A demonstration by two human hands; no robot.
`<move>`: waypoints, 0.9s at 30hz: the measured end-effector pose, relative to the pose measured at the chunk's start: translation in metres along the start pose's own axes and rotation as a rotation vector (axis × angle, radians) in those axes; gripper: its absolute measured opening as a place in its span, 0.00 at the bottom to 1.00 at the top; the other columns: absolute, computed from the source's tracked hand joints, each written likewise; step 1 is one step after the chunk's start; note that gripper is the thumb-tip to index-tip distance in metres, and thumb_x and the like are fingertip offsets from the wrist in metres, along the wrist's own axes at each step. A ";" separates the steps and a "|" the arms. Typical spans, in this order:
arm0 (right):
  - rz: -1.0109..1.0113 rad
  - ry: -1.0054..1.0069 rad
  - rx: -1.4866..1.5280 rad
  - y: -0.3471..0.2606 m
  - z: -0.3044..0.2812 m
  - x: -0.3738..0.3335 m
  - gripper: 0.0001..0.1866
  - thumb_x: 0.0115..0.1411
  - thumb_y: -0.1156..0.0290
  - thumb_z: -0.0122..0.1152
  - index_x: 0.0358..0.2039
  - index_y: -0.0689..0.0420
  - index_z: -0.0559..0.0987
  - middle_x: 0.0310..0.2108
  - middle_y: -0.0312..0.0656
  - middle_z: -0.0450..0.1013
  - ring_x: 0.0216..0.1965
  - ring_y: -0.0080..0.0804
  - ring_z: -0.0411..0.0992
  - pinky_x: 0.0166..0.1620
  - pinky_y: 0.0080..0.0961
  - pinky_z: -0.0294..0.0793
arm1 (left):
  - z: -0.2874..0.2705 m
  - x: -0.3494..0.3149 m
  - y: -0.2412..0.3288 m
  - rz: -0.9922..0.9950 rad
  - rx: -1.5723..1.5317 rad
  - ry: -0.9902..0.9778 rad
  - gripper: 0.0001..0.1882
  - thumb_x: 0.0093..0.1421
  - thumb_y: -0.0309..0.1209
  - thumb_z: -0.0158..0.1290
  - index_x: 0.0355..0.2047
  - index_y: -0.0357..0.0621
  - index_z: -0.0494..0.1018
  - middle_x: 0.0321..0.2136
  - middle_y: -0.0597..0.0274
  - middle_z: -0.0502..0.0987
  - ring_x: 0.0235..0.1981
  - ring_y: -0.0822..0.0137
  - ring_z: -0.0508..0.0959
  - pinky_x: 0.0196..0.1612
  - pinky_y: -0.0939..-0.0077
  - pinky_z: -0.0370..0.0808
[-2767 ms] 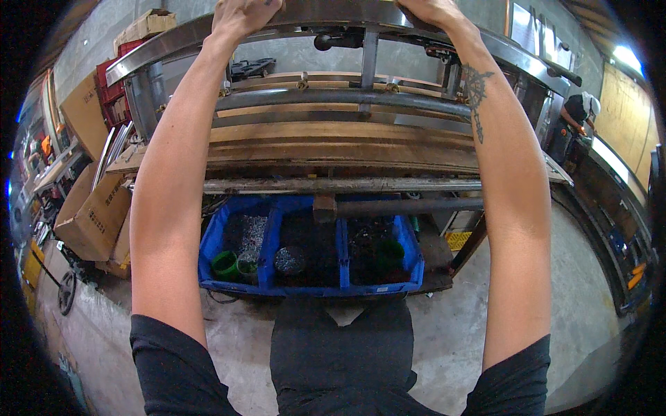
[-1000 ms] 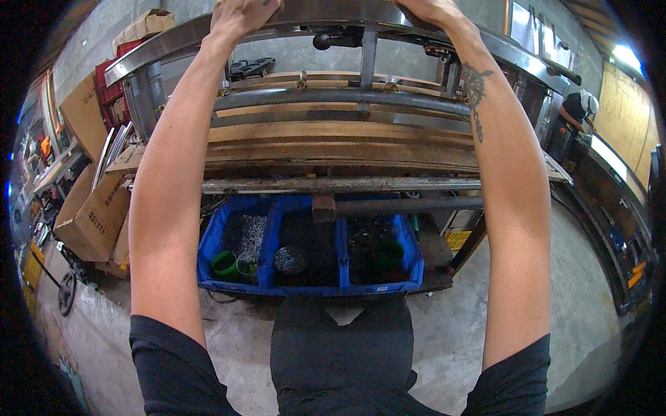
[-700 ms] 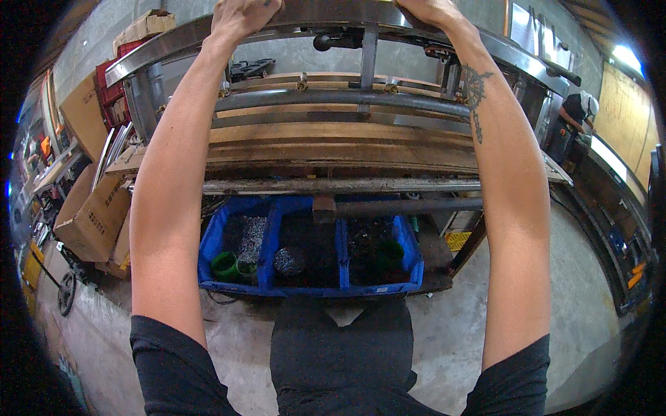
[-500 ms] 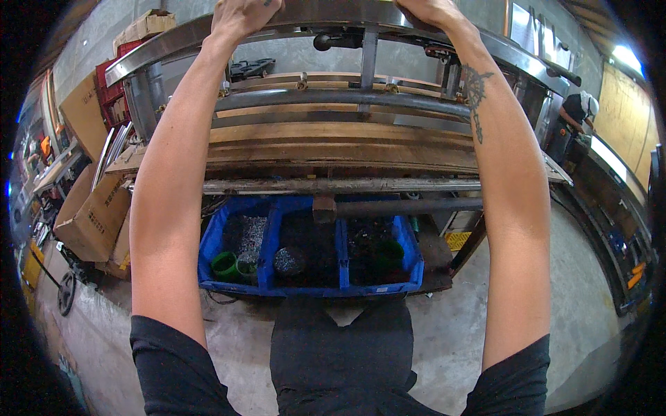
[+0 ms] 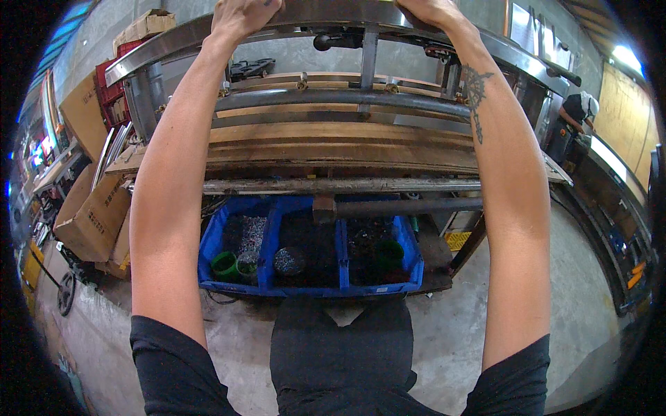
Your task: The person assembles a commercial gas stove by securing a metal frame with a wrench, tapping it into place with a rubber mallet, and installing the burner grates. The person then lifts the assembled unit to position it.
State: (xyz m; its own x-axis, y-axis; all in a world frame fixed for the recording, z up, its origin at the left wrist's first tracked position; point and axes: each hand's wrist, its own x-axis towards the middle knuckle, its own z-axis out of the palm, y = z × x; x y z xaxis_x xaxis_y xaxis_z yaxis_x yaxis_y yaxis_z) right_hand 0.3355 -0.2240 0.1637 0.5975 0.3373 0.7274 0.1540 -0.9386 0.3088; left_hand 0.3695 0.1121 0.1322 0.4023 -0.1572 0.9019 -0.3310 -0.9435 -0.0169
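Both of my arms reach forward to a shiny steel worktop edge [image 5: 326, 15] at the top of the picture. My left hand [image 5: 244, 15] rests at this edge, left of the middle, with its fingers curled and partly cut off by the picture's rim. Farther right, my right hand [image 5: 429, 11] is curled at the same edge, also partly cut off. What the fingers close round is out of sight. Below the worktop are a dark metal pipe [image 5: 333, 99] and a wooden shelf [image 5: 347, 144].
Blue bins [image 5: 267, 281] with small loose pieces and green cups [image 5: 223, 265] stand under the shelf. Cardboard boxes [image 5: 94, 211] and a red crate [image 5: 111, 97] are at the left. Another person [image 5: 576, 114] bends over a bench at the far right.
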 end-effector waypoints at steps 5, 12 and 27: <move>0.024 -0.029 0.019 -0.001 -0.003 0.001 0.22 0.68 0.61 0.41 0.46 0.60 0.81 0.53 0.56 0.77 0.57 0.52 0.75 0.58 0.44 0.74 | 0.001 0.001 -0.002 0.013 0.007 0.004 0.33 0.68 0.54 0.30 0.35 0.53 0.85 0.46 0.47 0.83 0.51 0.43 0.81 0.60 0.51 0.71; -0.036 -0.010 -0.050 0.002 0.001 0.002 0.22 0.68 0.62 0.40 0.47 0.61 0.81 0.52 0.58 0.77 0.57 0.53 0.75 0.58 0.45 0.74 | 0.001 0.002 -0.003 -0.004 -0.009 0.003 0.33 0.68 0.56 0.31 0.35 0.53 0.84 0.46 0.47 0.83 0.51 0.43 0.81 0.60 0.50 0.71; -0.009 -0.014 -0.029 0.003 0.003 0.005 0.23 0.69 0.61 0.39 0.47 0.61 0.80 0.53 0.59 0.77 0.57 0.54 0.75 0.59 0.46 0.73 | 0.006 0.005 -0.008 -0.007 0.020 0.045 0.35 0.67 0.59 0.31 0.35 0.52 0.84 0.44 0.45 0.83 0.49 0.42 0.82 0.58 0.50 0.72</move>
State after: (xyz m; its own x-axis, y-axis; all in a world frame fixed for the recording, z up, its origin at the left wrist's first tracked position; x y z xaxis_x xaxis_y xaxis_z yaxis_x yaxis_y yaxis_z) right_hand 0.3409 -0.2251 0.1666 0.6076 0.3445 0.7157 0.1366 -0.9330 0.3331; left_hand 0.3791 0.1175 0.1345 0.3659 -0.1379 0.9204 -0.3112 -0.9502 -0.0187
